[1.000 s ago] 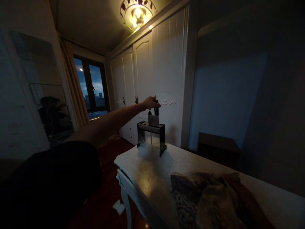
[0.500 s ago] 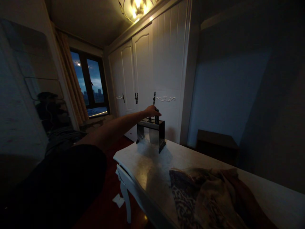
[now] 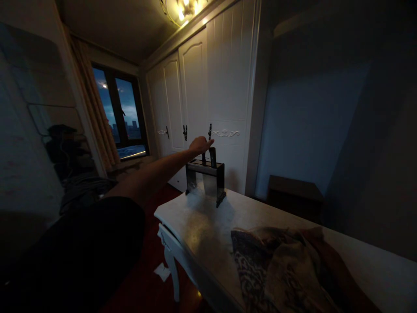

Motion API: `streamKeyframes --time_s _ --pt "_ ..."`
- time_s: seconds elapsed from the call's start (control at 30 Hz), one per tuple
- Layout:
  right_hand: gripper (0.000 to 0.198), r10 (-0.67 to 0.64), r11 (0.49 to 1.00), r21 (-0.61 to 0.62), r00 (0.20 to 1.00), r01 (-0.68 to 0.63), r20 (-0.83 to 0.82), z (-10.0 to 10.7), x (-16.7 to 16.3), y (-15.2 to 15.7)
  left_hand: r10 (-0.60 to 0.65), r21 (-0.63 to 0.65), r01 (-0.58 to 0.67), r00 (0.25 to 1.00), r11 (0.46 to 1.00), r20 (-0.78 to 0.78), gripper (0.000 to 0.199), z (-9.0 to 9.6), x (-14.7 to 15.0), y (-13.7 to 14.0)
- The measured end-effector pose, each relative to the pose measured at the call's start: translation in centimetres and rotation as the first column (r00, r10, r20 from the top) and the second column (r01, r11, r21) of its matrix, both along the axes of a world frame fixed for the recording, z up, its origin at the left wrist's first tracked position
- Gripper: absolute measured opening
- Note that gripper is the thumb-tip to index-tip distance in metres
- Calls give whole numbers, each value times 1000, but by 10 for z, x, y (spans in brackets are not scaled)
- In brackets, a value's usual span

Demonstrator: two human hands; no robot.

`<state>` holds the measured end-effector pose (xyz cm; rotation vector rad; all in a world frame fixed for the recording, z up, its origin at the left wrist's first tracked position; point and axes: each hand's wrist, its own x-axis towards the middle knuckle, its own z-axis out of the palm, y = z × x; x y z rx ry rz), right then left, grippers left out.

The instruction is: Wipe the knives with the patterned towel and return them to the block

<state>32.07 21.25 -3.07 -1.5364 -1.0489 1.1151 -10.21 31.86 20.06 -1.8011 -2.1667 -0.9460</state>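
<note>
My left hand (image 3: 200, 144) reaches across from the left, over the top of a black-framed knife holder (image 3: 218, 175) with clear sides. Its thumb points out to the right, apart from the hand; the other fingers are mostly hidden behind. One black handle (image 3: 203, 158) stands just under the hand, and whether they touch I cannot tell. A second black handle (image 3: 213, 157) rises uncovered beside it. Below this one a wide pale blade (image 3: 210, 184) shows through the holder's side. My right hand is out of view.
The holder stands at the far end of a white table (image 3: 182, 217). A patterned brown cloth (image 3: 280, 265) lies crumpled nearer me. White wardrobe doors (image 3: 228, 100) rise behind, with a dark low cabinet (image 3: 295, 193) to the right. White paper (image 3: 162, 272) lies on the floor.
My left hand has risen and shifted slightly left, off the nearer handle, which now shows fully. The holder and the cloth stay in place.
</note>
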Motion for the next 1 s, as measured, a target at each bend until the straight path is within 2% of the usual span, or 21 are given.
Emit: streamKeyframes --time_s 0.07,0.2,0.37,0.47,0.63,0.73,0.8,1.0 --pt "39 44 999 -26 999 -44 9 5 -2 -5 11 22 -11 1000 1000 5 27 -1 -9 2" --pt "35 77 995 -62 996 -80 -36 5 -4 -8 -13 -26 15 998 1000 57 41 -11 -24 5" --pt "33 54 997 -48 997 -56 -52 -6 -1 1 -51 -122 75 981 990 188 39 -29 -29 6" --pt "33 34 997 -63 999 -34 -1 -8 2 5 -40 -86 62 971 994 234 34 -38 -27 10" --pt "44 62 995 -72 998 -63 -17 -7 1 2 -15 -13 19 967 1000 254 27 -44 -25 14" --pt "46 56 993 -108 998 -54 20 -3 -1 -2 -17 47 5 969 999 247 26 -37 -26 14" --pt "48 59 991 -117 998 -58 12 -1 -3 -4 -17 94 -6 970 996 243 26 -26 -27 12" --pt "44 81 994 -71 997 -80 10 0 -3 -2 -44 229 -14 968 973 245 20 26 -30 3"
